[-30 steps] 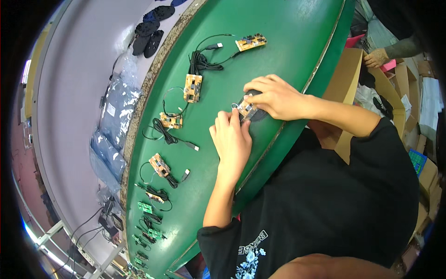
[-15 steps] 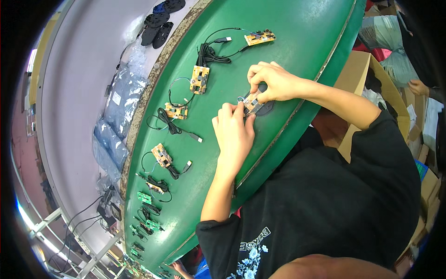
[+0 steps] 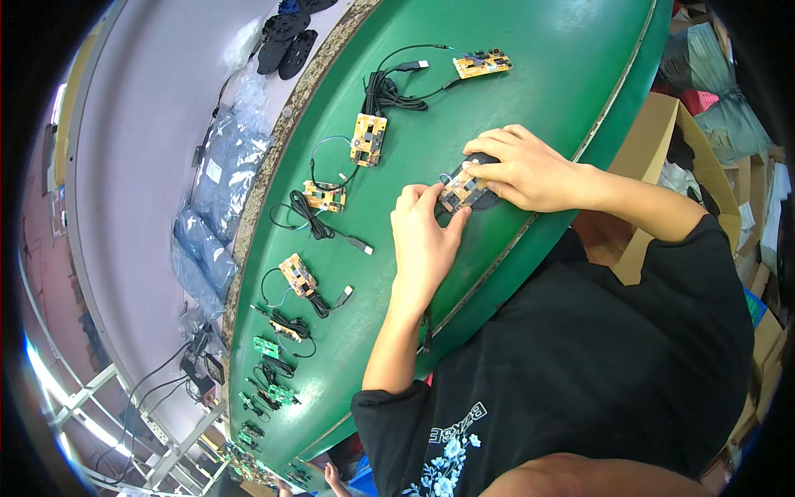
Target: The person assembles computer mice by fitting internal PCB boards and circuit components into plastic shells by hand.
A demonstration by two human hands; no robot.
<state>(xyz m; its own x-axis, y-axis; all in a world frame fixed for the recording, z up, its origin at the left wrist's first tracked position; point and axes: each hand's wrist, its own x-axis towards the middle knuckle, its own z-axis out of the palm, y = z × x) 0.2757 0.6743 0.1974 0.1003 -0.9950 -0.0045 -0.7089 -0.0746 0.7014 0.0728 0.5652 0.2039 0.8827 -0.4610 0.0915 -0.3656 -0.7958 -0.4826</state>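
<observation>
A tan circuit board (image 3: pixel 462 192) lies in a black oval plastic shell (image 3: pixel 485 200) on the green work surface. My left hand (image 3: pixel 424 228) grips the near-left end of the board and shell between thumb and forefinger. From the right, my right hand (image 3: pixel 530 170) bends over the other end, its fingertips pressed on the shell's far edge and its thumb by the board. A thin pale wire loops up at the board's left side. My fingers hide parts of both pieces.
More tan boards (image 3: pixel 368 139) with black USB cables (image 3: pixel 389 95) lie in a row on the green belt (image 3: pixel 431 298); green boards (image 3: pixel 267 346) lie further down. Black shells (image 3: pixel 287 41) and plastic bags (image 3: pixel 228 166) rest on the pale ledge. An open carton (image 3: pixel 646 141) stands at my right.
My right hand has shifted from a raised pinch at the board's upper end to lying lower over the shell. My left hand stays at its end. The whole view has shifted slightly.
</observation>
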